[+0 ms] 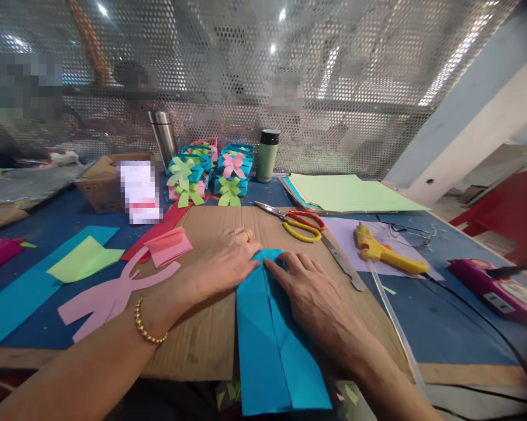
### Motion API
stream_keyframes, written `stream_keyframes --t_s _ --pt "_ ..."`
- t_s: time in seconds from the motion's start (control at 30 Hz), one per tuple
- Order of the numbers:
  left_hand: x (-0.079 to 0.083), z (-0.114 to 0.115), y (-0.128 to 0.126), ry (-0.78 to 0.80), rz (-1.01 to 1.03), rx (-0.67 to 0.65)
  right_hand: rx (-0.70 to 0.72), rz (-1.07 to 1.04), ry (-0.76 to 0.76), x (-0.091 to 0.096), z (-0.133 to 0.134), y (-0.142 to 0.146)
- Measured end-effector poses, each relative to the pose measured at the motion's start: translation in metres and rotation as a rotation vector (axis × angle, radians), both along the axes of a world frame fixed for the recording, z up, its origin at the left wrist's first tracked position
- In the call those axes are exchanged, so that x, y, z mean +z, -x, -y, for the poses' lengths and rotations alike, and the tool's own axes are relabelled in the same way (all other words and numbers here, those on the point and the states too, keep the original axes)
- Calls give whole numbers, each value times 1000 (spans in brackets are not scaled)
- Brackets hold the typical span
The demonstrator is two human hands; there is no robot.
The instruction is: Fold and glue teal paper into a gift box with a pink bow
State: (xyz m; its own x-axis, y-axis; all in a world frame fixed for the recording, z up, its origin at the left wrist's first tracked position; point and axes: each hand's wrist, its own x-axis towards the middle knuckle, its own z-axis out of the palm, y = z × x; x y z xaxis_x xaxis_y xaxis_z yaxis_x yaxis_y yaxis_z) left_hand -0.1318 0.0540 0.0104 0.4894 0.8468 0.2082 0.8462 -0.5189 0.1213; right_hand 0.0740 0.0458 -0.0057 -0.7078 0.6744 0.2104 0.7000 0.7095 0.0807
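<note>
"Blue folded paper [263, 362] lies in the middle; what's hidden around it?"

"Beyond the perforated screen [228, 47], shapes blur. The cardboard [197, 351], beneath the paper, is partly covered by the arms [110, 362]."

"And the hands?"

"Left hand [228, 257] half-curled, right hand [309, 289] loosely spread; both touch the paper's far end, hiding part of it. Whether either pinches it, I can't tell."

"Anything else?"

"The pink cutout [114, 292], partly behind the left arm."

"What lies nearby?"

"Green sheets [355, 196] at the back, a yellow glue gun [388, 255] to the right, scissors [305, 222] just beyond the right hand, a flat metal tool [343, 266] beside them."
</note>
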Motion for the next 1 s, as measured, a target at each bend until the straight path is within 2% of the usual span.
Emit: stream_keyframes --t_s 0.1,0.2,0.33,0.4,0.47,0.53,0.57,0.7,1.0 --pt "0 1 -1 3 -2 5 -5 5 12 2 3 1" --pt "-6 -1 0 20 32 -11 -46 -24 22 8 17 -4" --pt "-21 -7 5 -5 55 -19 -74 -151 -42 23 36 -42" --pt "-25 -10 6 -14 59 -36 -211 -172 -195 30 33 -75" --pt "-26 -10 6 -19 64 -50 -440 -74 -285 35 19 -109" --pt "-24 -8 5 -27 68 -54 -638 87 -212 36 -3 -138" --pt "-24 -8 5 -30 69 -56 -674 155 -144 34 -15 -149" --pt "-23 -7 5 -29 88 -58 -619 186 -68 26 -47 -171" --pt "-24 -9 6 -20 58 -60 -417 123 -26 32 -73 -200"
